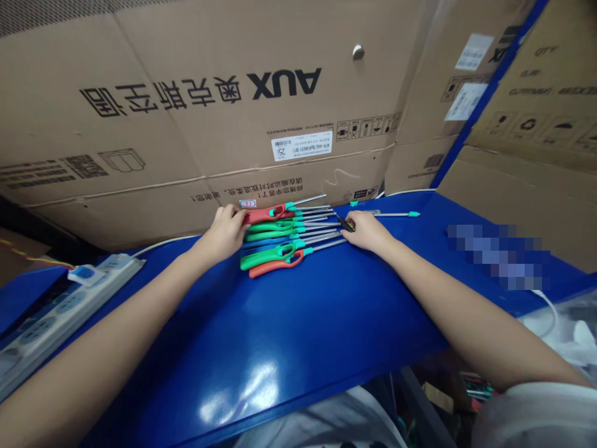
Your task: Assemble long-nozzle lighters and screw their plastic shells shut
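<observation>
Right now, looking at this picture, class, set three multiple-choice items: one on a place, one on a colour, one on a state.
1. Where does the power strip lie?
A. at the table's left edge
B. on the cardboard box
C. under the right hand

2. What colour is the table?
A. white
B. blue
C. brown

3. How do the long-nozzle lighters lie?
A. scattered
B. upright
C. side by side in a row

Answers: 1 A, it sits far left. 2 B, its glossy top is blue. 3 C, the left hand and right hand press the row's ends.

Bare forearms, white sleeve (536, 410)
</observation>
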Demonstrator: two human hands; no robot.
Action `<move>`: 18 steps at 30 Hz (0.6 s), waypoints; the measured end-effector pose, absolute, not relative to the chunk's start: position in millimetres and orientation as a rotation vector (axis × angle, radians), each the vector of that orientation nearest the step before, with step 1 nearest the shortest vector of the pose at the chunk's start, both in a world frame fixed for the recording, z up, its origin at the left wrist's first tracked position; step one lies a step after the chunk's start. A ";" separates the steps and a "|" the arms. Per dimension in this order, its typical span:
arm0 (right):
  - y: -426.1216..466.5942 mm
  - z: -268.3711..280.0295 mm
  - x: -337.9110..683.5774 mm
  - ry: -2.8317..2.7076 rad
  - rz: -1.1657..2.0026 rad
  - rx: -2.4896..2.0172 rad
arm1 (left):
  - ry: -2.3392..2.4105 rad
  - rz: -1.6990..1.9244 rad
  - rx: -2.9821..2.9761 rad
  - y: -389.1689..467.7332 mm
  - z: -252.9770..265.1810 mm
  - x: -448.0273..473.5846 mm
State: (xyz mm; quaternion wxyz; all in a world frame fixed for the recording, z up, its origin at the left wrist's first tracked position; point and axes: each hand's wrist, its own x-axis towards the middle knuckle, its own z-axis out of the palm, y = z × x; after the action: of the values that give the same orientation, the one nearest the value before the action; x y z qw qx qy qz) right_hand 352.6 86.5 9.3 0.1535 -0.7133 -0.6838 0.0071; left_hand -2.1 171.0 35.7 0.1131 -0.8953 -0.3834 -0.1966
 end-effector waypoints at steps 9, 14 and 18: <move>81.2 15.0 351.5 -1.948 0.043 -2.119 | -1.174 -0.576 -2.702 192.6 47.7 1.8; 80.9 17.1 352.8 -1.944 0.036 -2.123 | -1.181 -0.608 -2.745 192.6 54.4 4.6; 80.7 16.6 353.1 -1.923 0.019 -2.121 | -1.218 -0.662 -2.720 189.2 56.2 6.8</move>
State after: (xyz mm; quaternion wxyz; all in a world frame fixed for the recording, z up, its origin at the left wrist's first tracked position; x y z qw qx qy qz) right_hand 353.1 80.7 16.6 0.1386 -0.7336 -0.6652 0.0066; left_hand 6.8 189.2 56.2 0.0445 -0.8900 -0.3987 -0.2166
